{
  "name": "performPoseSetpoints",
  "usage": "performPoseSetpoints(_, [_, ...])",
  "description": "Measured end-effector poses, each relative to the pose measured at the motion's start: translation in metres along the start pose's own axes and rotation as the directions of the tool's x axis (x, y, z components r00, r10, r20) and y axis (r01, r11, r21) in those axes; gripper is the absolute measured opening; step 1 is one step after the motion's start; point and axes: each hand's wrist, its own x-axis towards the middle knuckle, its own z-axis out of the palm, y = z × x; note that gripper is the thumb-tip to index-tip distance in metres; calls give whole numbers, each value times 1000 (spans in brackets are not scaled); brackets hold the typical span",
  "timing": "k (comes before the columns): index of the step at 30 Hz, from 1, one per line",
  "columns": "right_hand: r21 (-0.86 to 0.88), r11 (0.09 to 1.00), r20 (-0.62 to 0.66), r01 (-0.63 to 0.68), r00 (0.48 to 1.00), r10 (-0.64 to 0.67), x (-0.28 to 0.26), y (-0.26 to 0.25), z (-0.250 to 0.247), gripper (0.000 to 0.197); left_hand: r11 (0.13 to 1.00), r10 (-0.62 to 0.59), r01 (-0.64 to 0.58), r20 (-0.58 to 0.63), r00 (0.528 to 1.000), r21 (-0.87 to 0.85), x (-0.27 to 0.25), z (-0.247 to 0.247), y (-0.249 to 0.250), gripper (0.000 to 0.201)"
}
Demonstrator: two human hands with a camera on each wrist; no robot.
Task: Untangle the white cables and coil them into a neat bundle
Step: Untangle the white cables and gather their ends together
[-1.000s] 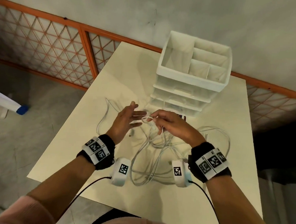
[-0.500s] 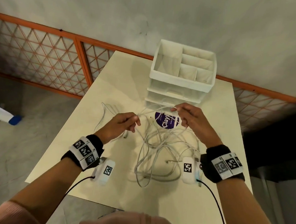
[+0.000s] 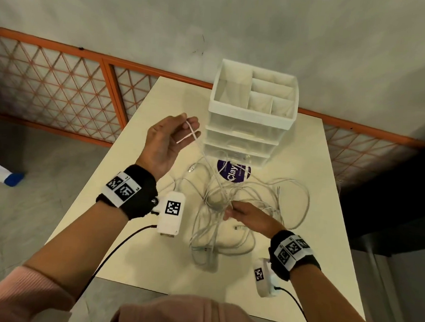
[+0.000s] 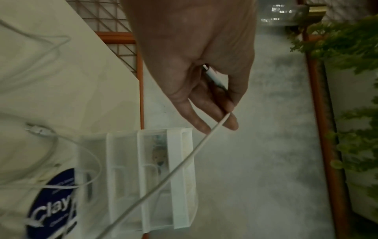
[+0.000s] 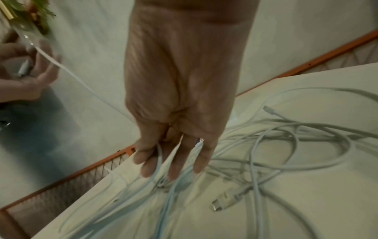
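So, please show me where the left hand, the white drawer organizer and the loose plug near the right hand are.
left hand (image 3: 164, 143), head view, on the palm.
white drawer organizer (image 3: 253, 113), head view, on its front top rim.
loose plug (image 5: 222, 203), right wrist view, on the connector body.

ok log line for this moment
left hand: pinches cable end, raised | right hand: fingers in white cables on table | state: tangled

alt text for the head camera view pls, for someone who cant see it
A person's raised left hand holds one end of a white cable that runs down to a tangle of white cables on a cream table, where the right hand grips the tangle. A white drawer organiser stands behind.
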Motion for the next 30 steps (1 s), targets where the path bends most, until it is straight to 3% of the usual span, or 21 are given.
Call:
performPoseSetpoints(3, [111,994,-154,16,988,2,-2,2,-9,22,1000,-18,18,-49,999,-4,-7,-7,-9,24])
performPoseSetpoints(6, [276,955,-386,108,922,7,-8,-11,-33,14,998,-11,13,-31,999,54,-12,-19,-15,11])
performPoseSetpoints(8, [316,921,-526,228,850,-29,-16,-32,-55,5,968,-25,13,45,999,250,-15,-26,-18,32])
performPoseSetpoints(10, [317,883,-624,346,777,-81,-26,-62,-78,10,869,-33,-39,137,990,493,-21,-23,-22,34])
performPoseSetpoints(13, [246,856,-658,456,726,-198,-39,-112,-104,16,716,-110,-88,236,966,693,-24,-4,-32,32])
performPoseSetpoints(17, [114,855,-569,506,739,-361,-48,-166,-104,14,635,-188,-172,367,911,753,-20,35,-46,20])
performPoseSetpoints(21, [66,830,-648,554,656,-387,-45,-177,-101,25,638,-87,-266,411,908,723,-15,59,-41,29])
performPoseSetpoints(22, [88,838,-667,538,657,-352,-43,-171,-99,34,660,-50,-276,408,912,699,-13,63,-36,29])
performPoseSetpoints(23, [114,860,-649,497,693,-315,-40,-165,-97,44,685,-14,-290,409,912,669,-11,67,-30,29])
performPoseSetpoints(25, [178,898,-489,403,828,-275,-36,-151,-83,50,711,56,-326,412,909,623,-8,77,-18,30])
performPoseSetpoints(27, [215,904,-298,369,906,-300,-29,-134,-67,34,721,129,-371,414,901,585,-5,88,-5,30])
performPoseSetpoints(30, [86,940,-204,329,930,-307,-18,-112,-54,11,705,251,-445,392,885,553,2,95,11,30])
